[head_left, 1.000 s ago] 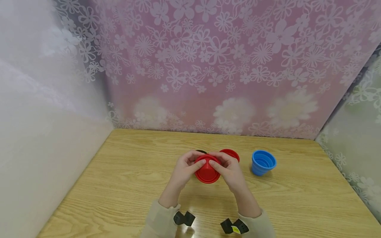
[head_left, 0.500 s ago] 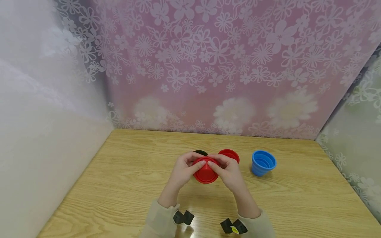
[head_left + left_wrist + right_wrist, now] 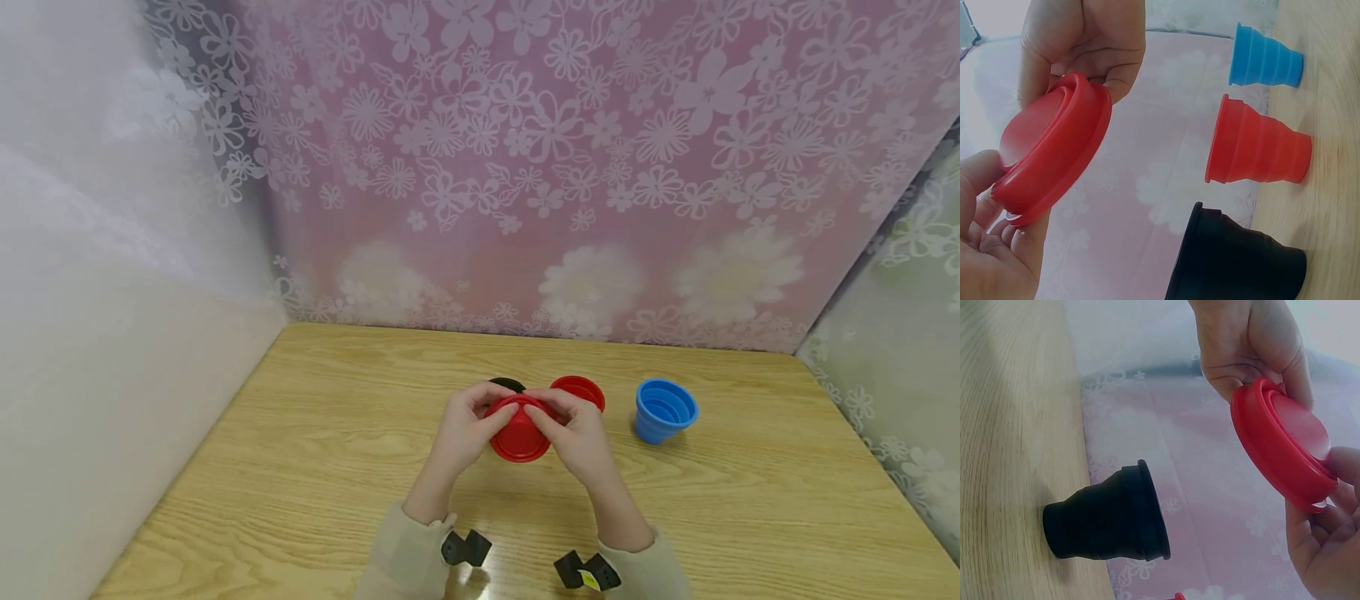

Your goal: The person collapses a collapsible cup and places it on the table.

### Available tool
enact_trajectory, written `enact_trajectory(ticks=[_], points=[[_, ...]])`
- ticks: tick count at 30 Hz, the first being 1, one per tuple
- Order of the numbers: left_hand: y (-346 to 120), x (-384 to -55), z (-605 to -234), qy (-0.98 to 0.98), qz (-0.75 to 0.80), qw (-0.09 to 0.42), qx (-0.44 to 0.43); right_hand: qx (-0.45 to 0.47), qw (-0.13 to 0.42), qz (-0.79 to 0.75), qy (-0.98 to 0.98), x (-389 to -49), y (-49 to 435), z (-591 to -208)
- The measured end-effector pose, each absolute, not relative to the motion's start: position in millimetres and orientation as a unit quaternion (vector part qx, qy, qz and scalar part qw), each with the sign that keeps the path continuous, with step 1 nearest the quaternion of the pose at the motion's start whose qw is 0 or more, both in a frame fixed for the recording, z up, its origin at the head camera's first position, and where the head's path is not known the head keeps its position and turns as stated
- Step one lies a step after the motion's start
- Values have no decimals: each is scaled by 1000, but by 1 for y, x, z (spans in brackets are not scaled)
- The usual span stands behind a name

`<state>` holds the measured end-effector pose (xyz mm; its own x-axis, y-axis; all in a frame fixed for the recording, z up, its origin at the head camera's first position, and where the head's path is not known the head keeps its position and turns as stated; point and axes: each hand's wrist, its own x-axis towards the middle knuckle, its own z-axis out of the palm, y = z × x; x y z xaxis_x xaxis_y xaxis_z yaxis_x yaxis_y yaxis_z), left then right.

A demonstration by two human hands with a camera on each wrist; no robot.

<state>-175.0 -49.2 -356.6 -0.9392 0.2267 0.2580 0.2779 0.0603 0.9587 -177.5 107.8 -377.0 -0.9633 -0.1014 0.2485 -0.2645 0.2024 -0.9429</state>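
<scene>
A red collapsible cup [image 3: 519,443], folded nearly flat, is held up over the table between both hands. My left hand [image 3: 463,423] pinches its left side, and my right hand [image 3: 581,427] pinches the right. Both thumbs press the side facing me; the other fingers lie behind the rim. The left wrist view has the folded red cup [image 3: 1063,147] tilted, clear of the tabletop. Behind the hands stand an extended black cup [image 3: 507,383], partly hidden, and a second red cup [image 3: 582,386]. A blue cup [image 3: 654,427] stands farther right.
The three standing cups form a row on the wooden table [image 3: 337,433], mouths up. Patterned flower cloth [image 3: 480,275] hangs along the table's back edge, with more sheeting at both sides. Black wrist devices [image 3: 465,548] sit at the sleeves.
Both hands and the folded red cup have shifted slightly left, showing more of the black cup and the red cup behind. The grip stays the same.
</scene>
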Motion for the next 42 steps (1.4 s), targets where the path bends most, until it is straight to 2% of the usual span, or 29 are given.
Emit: enact_trajectory(ticks=[14, 20, 26, 31, 38, 42], points=[[-52, -178, -360, -705, -692, -6, -155, 129, 62, 658, -739, -181, 111, -379], [-55, -180, -361, -695, -705, -10, -141, 90, 85, 682, -721, -181, 114, -376], [-60, -190, -373, -715, -687, -21, -128, 30, 83, 699, -709, -181, 120, -370], [-60, -197, -382, -715, -685, -46, -133, 30, 80, 699, -710, -181, 122, -369], [-59, -182, -358, -722, -677, -38, -138, 36, 71, 700, -709, -181, 123, -368], [-60, -181, -357, -725, -676, -25, -129, 32, 59, 700, -711, -181, 124, -367]])
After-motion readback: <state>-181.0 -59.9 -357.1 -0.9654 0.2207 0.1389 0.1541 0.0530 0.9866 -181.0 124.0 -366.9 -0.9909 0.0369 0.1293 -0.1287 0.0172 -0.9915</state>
